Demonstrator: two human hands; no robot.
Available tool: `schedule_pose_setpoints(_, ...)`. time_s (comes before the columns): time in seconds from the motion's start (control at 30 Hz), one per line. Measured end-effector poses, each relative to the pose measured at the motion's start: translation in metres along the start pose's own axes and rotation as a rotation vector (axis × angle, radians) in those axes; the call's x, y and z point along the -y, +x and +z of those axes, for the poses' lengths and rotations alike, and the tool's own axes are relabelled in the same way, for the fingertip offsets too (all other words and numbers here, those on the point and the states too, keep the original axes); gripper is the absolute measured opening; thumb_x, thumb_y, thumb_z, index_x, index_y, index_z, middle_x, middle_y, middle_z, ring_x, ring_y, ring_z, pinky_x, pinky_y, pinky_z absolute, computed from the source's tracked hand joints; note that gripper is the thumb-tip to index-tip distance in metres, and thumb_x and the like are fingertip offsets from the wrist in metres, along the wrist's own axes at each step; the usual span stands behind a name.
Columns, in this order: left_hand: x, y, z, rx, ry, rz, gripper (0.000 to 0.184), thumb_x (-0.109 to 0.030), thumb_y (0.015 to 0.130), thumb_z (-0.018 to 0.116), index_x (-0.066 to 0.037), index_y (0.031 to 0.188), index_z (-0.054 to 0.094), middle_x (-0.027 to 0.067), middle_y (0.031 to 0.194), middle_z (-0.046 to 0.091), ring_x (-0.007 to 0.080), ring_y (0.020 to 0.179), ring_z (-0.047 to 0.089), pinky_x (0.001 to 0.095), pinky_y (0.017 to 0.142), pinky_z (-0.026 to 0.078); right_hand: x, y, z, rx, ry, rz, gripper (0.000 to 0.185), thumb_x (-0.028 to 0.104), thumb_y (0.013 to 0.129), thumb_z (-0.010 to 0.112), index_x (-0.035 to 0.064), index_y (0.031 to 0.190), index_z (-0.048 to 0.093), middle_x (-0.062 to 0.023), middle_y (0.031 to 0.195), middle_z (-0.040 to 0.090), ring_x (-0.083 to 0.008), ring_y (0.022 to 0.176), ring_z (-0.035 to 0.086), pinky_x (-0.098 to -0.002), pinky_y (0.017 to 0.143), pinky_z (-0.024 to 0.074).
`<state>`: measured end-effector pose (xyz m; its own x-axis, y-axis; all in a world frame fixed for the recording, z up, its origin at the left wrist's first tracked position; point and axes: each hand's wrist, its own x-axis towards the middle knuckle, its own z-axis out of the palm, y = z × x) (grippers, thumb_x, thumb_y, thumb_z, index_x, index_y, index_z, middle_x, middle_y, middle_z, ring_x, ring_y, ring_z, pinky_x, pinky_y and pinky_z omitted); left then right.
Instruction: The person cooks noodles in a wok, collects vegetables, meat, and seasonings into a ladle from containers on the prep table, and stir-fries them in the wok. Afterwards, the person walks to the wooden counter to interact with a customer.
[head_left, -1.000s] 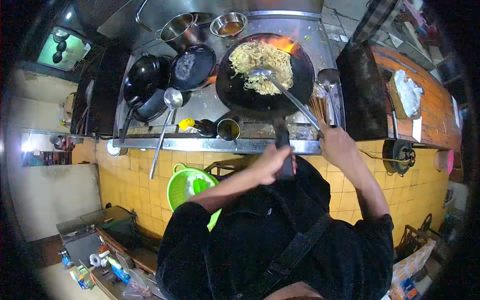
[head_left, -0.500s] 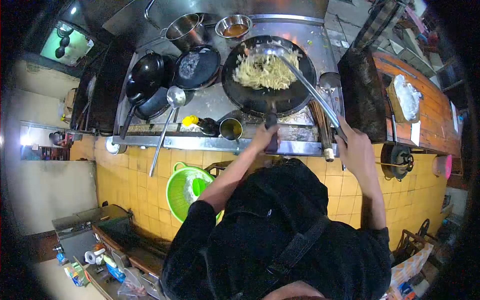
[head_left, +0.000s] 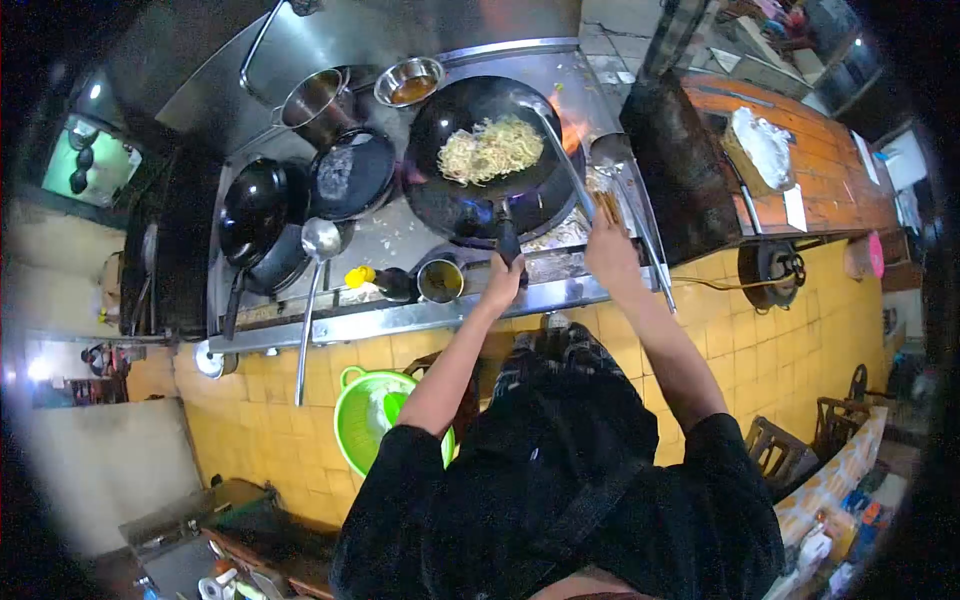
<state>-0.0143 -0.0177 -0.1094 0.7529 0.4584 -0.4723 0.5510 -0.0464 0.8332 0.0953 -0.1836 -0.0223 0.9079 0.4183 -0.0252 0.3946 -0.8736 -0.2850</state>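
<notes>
My left hand is closed around the dark handle of a large black wok on the stove. Pale noodles mixed with shreds lie in a mound in the middle of the wok. My right hand grips a long-handled metal wok utensil. Its head rests near the wok's far right rim; whether it is a ladle or a spatula is hard to make out. Orange flame shows by that rim. A bamboo brush lies partly hidden behind my right hand.
Left of the wok stand a steel pot, a bowl of brown liquid, black pans and a ladle. A yellow-capped bottle and a metal cup sit along the front edge. Below is a green basket.
The noodles, spread and in motion before, now lie in a tighter mound. My right hand has moved left and the utensil's head towards the right rim. The view has shifted and turned.
</notes>
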Motion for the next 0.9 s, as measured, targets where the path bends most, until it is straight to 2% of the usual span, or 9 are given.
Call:
schedule_pose_setpoints(0.07,0.023,0.002,0.005,0.058,-0.122,0.069,0.044,-0.039,0.089,0.050,-0.001,0.106,0.035,0.0124,0.083,0.054,0.0218,0.061,0.061,0.0308,0.047,0.049,-0.001,-0.001,0.021,0.021,0.094,0.076,0.031,0.010,0.086,0.042,0.0001,0.114,0.050,-0.0246,0.083,0.061,-0.0413,0.077,0.061,-0.0455,0.065,0.0506)
schedule_pose_setpoints(0.13,0.008,-0.013,0.000,0.097,-0.238,0.000,0.044,-0.039,0.089,0.050,-0.002,0.107,0.034,0.0112,0.083,0.054,0.0210,0.060,0.060,0.0306,0.045,0.048,0.001,0.006,0.033,-0.070,0.393,-0.211,0.022,0.011,0.086,0.049,-0.0002,0.104,0.053,-0.0197,0.075,0.061,-0.0341,0.068,0.063,-0.0419,0.054,0.0491)
schedule_pose_setpoints(0.17,0.009,-0.013,0.000,0.103,-0.244,0.020,0.043,-0.039,0.089,0.050,-0.002,0.106,0.035,0.0109,0.083,0.054,0.0215,0.062,0.061,0.0316,0.047,0.048,0.002,0.005,0.023,0.363,0.985,0.183,0.014,0.014,0.086,0.055,0.0019,0.093,0.054,-0.0109,0.064,0.056,-0.0217,0.052,0.058,-0.0350,0.042,0.0435)
schedule_pose_setpoints(0.27,0.024,-0.015,-0.001,0.138,-0.212,0.051,0.044,-0.038,0.089,0.052,-0.002,0.107,0.035,0.0117,0.086,0.055,0.0218,0.068,0.061,0.0333,0.054,0.048,-0.001,-0.014,0.020,0.482,1.446,0.314,0.014,0.020,0.089,0.055,0.0055,0.091,0.053,0.0000,0.061,0.046,-0.0078,0.044,0.044,-0.0228,0.034,0.0344)
schedule_pose_setpoints(0.4,0.077,-0.016,0.009,0.120,-0.042,0.177,0.057,-0.038,0.085,0.058,0.000,0.119,0.033,0.0149,0.096,0.057,0.0210,0.082,0.058,0.0337,0.067,0.047,-0.003,-0.053,0.015,0.469,1.718,0.316,0.020,0.027,0.092,0.048,0.0078,0.089,0.051,-0.0027,0.063,0.050,-0.0104,0.043,0.046,-0.0245,0.036,0.0369)
schedule_pose_setpoints(0.43,0.038,-0.043,-0.003,0.242,-0.084,-0.017,0.065,-0.039,0.082,0.062,0.002,0.124,0.033,0.0157,0.103,0.057,0.0194,0.086,0.057,0.0319,0.070,0.047,0.000,-0.058,0.004,0.529,1.666,0.393,0.023,0.031,0.093,0.044,0.0085,0.093,0.049,-0.0039,0.064,0.051,-0.0118,0.044,0.047,-0.0251,0.037,0.0375)
schedule_pose_setpoints(0.53,0.036,-0.058,0.001,0.242,-0.099,0.003,0.055,-0.035,0.081,0.063,0.002,0.117,0.044,0.0105,0.098,0.059,0.0170,0.082,0.057,0.0307,0.069,0.047,-0.008,-0.053,0.006,0.578,1.591,0.566,0.017,0.027,0.092,0.045,0.0101,0.093,0.044,-0.0052,0.064,0.051,-0.0111,0.041,0.044,-0.0249,0.032,0.0333)
schedule_pose_setpoints(0.8,0.040,-0.077,0.004,0.394,-0.187,-0.073,0.035,-0.026,0.085,0.060,-0.001,0.108,0.051,0.0057,0.094,0.060,0.0136,0.079,0.057,0.0281,0.065,0.047,-0.011,-0.086,-0.019,0.567,1.542,0.511,0.025,0.030,0.090,0.051,0.0125,0.107,0.048,-0.0014,0.061,0.048,-0.0081,0.036,0.037,-0.0231,0.030,0.0302)
schedule_pose_setpoints(0.9,0.034,-0.081,0.014,0.449,-0.202,-0.142,0.033,-0.028,0.088,0.055,-0.006,0.111,0.049,0.0062,0.097,0.061,0.0126,0.076,0.057,0.0268,0.064,0.047,-0.028,-0.092,-0.004,0.588,1.473,0.465,0.022,0.027,0.092,0.045,0.0054,0.095,0.048,-0.0025,0.055,0.045,-0.0110,0.034,0.039,-0.0278,0.030,0.0295)
